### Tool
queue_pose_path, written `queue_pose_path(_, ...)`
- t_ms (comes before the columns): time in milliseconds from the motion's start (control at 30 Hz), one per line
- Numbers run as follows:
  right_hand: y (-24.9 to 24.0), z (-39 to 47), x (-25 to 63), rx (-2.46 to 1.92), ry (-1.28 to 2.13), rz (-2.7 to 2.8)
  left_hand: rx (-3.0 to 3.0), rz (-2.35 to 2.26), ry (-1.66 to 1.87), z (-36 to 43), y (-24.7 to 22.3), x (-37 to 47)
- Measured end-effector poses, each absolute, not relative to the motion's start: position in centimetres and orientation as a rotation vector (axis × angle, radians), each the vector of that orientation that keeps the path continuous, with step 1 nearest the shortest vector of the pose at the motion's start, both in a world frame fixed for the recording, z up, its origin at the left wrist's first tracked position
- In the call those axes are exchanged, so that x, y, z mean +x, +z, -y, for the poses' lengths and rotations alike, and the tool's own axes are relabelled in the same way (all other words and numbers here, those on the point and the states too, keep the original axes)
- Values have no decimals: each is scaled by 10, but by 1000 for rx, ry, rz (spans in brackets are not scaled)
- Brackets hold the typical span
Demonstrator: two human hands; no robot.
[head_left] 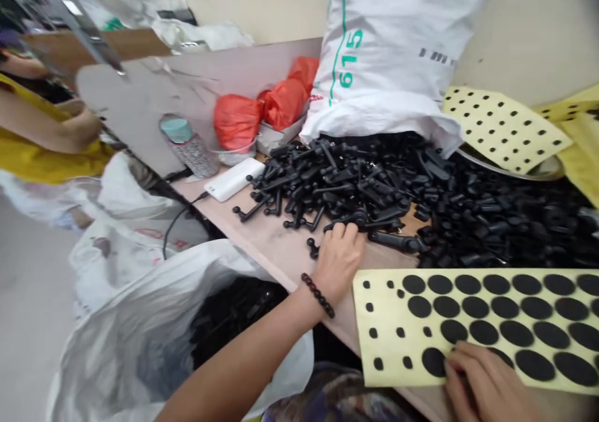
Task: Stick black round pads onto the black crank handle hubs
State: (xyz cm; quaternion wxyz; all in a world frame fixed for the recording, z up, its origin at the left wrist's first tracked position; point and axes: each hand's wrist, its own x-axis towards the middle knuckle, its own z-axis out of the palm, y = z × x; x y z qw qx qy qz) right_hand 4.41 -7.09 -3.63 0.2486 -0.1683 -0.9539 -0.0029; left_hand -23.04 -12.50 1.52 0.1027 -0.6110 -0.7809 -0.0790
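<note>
My left hand [342,256], with a dark bead bracelet at the wrist, reaches to the near edge of a pile of black plastic arms [327,178]. Its fingers are curled over one black plastic arm [353,217], whose near part they hide. A small ball-ended black piece [312,247] lies just left of that hand. Over the pale yellow backing sheet [388,378] rests my right hand [491,384], fingers bent and close together. Its fingertips touch the edge of a round black sticker [433,361]; whatever is between them is hidden.
A white sack [388,53] stands behind the pile. Short black parts [505,216] are heaped at right. A white power bank [234,180], a bottle [189,147] and red bags [238,122] lie at the back left. An open white bag [107,347] holds black parts below. A person in yellow [51,135] sits left.
</note>
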Motion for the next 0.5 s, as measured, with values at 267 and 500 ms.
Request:
queue_pose_path(267,8,89,25,-839,552,2651,-1980,2076,-632,140,13,-248)
queue_pose_path(500,-4,96,26,-743,343,2613,-2249,1865,-846,159,13,-219)
